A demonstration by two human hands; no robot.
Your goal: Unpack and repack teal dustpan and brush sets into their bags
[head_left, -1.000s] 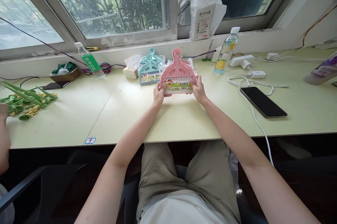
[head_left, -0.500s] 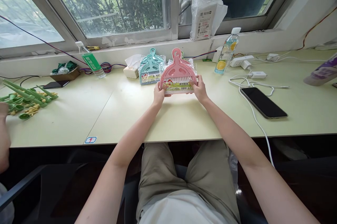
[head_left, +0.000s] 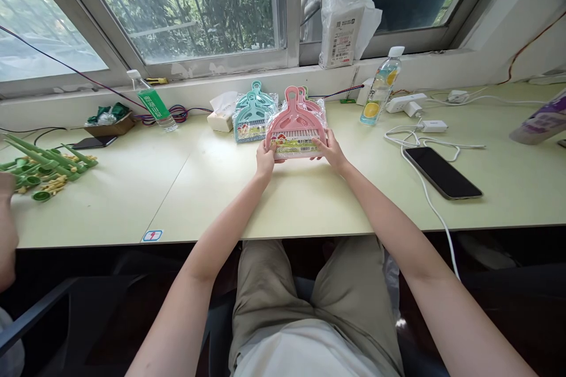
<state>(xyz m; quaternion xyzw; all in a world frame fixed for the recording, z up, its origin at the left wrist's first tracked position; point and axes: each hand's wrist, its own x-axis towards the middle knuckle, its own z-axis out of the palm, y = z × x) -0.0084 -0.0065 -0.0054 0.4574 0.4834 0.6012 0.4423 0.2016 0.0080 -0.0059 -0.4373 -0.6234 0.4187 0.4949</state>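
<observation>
The person's left hand (head_left: 265,160) and right hand (head_left: 332,151) share a grip on the pink dustpan-and-brush set (head_left: 295,121), just right of the teal dustpan set (head_left: 255,108), which a leftward swing could knock askew.

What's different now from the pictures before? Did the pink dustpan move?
Yes, the front pink dustpan shifted slightly left and its handle dropped a little, showing more of the pink dustpan behind. The left hand and right hand both kept hold. The teal dustpans stayed put.
</observation>
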